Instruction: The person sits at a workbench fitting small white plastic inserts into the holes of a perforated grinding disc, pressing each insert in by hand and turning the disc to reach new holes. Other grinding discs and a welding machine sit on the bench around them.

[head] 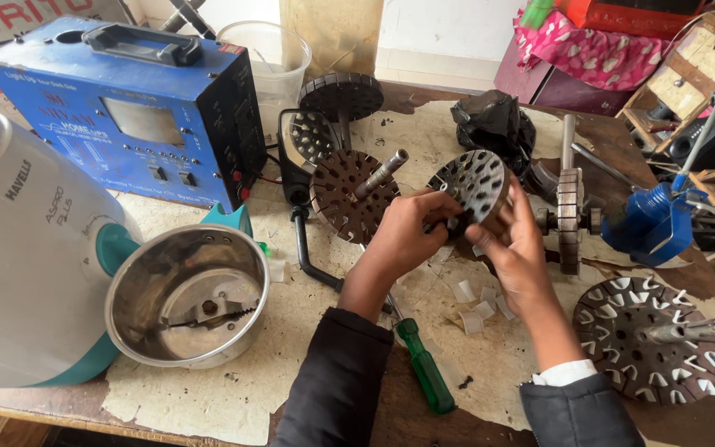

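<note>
Both hands grip one rotor (477,184) — a dark, round disc pierced with rows of pale slots — held tilted above the worn table (291,323). It is clamped by left hand (411,228) and right hand (513,248), fingers curled round its rim, a green screwdriver (424,364) lying below.

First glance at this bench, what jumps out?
Dead centre, both hands, left and right, hold a round slotted core up over the bench. At far left lies a white mixer with its open steel bowl facing the camera, and a blue metal box stands behind it. More slotted discs lie about, the biggest at lower right, and a green screwdriver rests between the forearms.
</note>
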`<control>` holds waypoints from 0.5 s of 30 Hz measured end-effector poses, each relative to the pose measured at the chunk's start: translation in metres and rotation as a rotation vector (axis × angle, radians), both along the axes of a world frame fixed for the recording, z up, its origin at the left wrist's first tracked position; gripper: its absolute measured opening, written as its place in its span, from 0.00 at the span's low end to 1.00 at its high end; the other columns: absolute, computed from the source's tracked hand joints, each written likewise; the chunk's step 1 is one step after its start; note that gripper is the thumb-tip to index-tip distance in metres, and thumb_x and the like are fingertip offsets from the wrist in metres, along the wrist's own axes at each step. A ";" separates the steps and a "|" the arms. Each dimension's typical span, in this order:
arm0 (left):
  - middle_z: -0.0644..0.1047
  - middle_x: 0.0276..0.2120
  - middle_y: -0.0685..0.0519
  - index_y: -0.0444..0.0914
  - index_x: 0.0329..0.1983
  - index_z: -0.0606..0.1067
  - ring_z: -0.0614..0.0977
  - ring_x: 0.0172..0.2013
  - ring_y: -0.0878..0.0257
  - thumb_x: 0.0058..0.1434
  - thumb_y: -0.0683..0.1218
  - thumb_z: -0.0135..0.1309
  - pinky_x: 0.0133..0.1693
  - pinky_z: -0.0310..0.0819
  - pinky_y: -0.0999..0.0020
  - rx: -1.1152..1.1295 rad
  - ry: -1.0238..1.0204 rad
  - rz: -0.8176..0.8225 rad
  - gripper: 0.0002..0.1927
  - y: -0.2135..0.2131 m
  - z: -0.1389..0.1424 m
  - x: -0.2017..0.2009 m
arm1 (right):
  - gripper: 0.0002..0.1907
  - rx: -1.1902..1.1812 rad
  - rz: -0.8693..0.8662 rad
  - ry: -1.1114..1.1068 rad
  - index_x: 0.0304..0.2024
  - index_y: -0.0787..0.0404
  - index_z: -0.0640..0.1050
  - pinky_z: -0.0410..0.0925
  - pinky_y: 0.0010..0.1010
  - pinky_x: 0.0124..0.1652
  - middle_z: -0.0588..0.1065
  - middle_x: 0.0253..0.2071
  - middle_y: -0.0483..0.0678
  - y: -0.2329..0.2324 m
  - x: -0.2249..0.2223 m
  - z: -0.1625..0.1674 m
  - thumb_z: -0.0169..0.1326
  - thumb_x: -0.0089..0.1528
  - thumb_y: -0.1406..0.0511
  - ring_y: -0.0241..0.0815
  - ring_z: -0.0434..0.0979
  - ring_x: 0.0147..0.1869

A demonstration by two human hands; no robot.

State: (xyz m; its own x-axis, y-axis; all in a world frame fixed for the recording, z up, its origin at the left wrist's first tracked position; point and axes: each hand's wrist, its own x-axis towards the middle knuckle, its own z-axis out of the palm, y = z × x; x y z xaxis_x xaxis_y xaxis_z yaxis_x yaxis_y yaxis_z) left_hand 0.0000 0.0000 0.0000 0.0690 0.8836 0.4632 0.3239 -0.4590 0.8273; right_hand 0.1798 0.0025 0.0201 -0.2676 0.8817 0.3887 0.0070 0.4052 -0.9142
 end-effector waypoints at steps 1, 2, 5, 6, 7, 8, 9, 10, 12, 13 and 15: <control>0.82 0.47 0.45 0.35 0.48 0.81 0.87 0.48 0.55 0.56 0.34 0.56 0.53 0.81 0.66 0.087 -0.018 0.005 0.17 0.001 0.001 0.002 | 0.36 -0.022 -0.032 0.017 0.69 0.58 0.62 0.67 0.41 0.61 0.73 0.60 0.53 0.005 0.002 -0.006 0.60 0.61 0.59 0.43 0.74 0.61; 0.81 0.47 0.44 0.34 0.49 0.80 0.86 0.48 0.53 0.56 0.33 0.56 0.51 0.80 0.64 0.174 -0.034 0.010 0.17 0.001 0.001 0.004 | 0.24 -0.045 -0.065 0.034 0.62 0.63 0.70 0.73 0.36 0.56 0.76 0.54 0.51 0.009 0.003 -0.011 0.57 0.66 0.61 0.39 0.76 0.56; 0.79 0.45 0.44 0.34 0.49 0.80 0.84 0.45 0.50 0.58 0.31 0.54 0.47 0.79 0.62 0.253 -0.089 0.041 0.16 0.001 0.003 0.010 | 0.13 -0.086 -0.075 0.080 0.52 0.70 0.78 0.78 0.30 0.48 0.80 0.46 0.49 0.017 0.010 -0.021 0.53 0.70 0.66 0.36 0.80 0.46; 0.79 0.44 0.44 0.34 0.49 0.80 0.84 0.43 0.50 0.59 0.30 0.53 0.46 0.79 0.61 0.247 -0.107 0.052 0.16 -0.001 0.003 0.012 | 0.12 -0.099 -0.067 0.095 0.50 0.71 0.79 0.79 0.30 0.47 0.80 0.44 0.49 0.017 0.011 -0.023 0.53 0.70 0.67 0.35 0.81 0.44; 0.80 0.44 0.45 0.34 0.48 0.80 0.85 0.43 0.50 0.60 0.30 0.53 0.45 0.79 0.61 0.236 -0.114 0.065 0.15 -0.002 0.003 0.013 | 0.12 -0.091 -0.063 0.075 0.51 0.70 0.79 0.78 0.29 0.46 0.80 0.45 0.49 0.018 0.011 -0.024 0.53 0.69 0.68 0.35 0.81 0.45; 0.80 0.43 0.45 0.34 0.48 0.80 0.85 0.42 0.51 0.61 0.31 0.53 0.44 0.80 0.61 0.228 -0.118 0.074 0.14 -0.002 0.003 0.013 | 0.13 -0.081 -0.060 0.057 0.52 0.70 0.78 0.77 0.28 0.46 0.80 0.46 0.48 0.019 0.010 -0.025 0.54 0.67 0.70 0.35 0.81 0.45; 0.80 0.42 0.46 0.34 0.48 0.80 0.86 0.42 0.51 0.62 0.31 0.52 0.44 0.80 0.61 0.217 -0.117 0.083 0.14 -0.003 0.003 0.012 | 0.14 -0.074 -0.059 0.045 0.53 0.69 0.78 0.76 0.28 0.46 0.80 0.46 0.48 0.019 0.007 -0.025 0.54 0.66 0.71 0.34 0.81 0.46; 0.80 0.43 0.46 0.35 0.48 0.80 0.86 0.42 0.51 0.62 0.31 0.53 0.43 0.80 0.62 0.211 -0.114 0.106 0.13 -0.004 0.003 0.012 | 0.14 -0.021 -0.056 0.015 0.53 0.70 0.77 0.76 0.28 0.45 0.80 0.46 0.48 0.017 0.005 -0.025 0.55 0.65 0.72 0.35 0.81 0.45; 0.81 0.43 0.47 0.36 0.47 0.81 0.86 0.41 0.52 0.62 0.33 0.54 0.42 0.80 0.62 0.196 -0.109 0.146 0.12 -0.005 0.002 0.014 | 0.15 0.081 -0.058 -0.044 0.53 0.70 0.76 0.76 0.28 0.43 0.80 0.46 0.49 0.012 0.003 -0.024 0.57 0.63 0.74 0.35 0.81 0.45; 0.81 0.44 0.47 0.36 0.47 0.81 0.86 0.42 0.52 0.62 0.33 0.54 0.43 0.79 0.62 0.201 -0.103 0.140 0.13 -0.006 0.002 0.013 | 0.14 0.096 -0.093 -0.058 0.52 0.70 0.76 0.76 0.27 0.42 0.80 0.45 0.49 0.009 0.000 -0.025 0.56 0.63 0.74 0.35 0.81 0.45; 0.81 0.44 0.47 0.36 0.47 0.80 0.85 0.43 0.52 0.60 0.33 0.54 0.44 0.79 0.62 0.221 -0.109 0.130 0.14 -0.004 0.002 0.014 | 0.12 0.134 -0.162 -0.100 0.50 0.70 0.77 0.77 0.25 0.41 0.81 0.42 0.49 0.007 -0.004 -0.023 0.54 0.64 0.74 0.34 0.82 0.44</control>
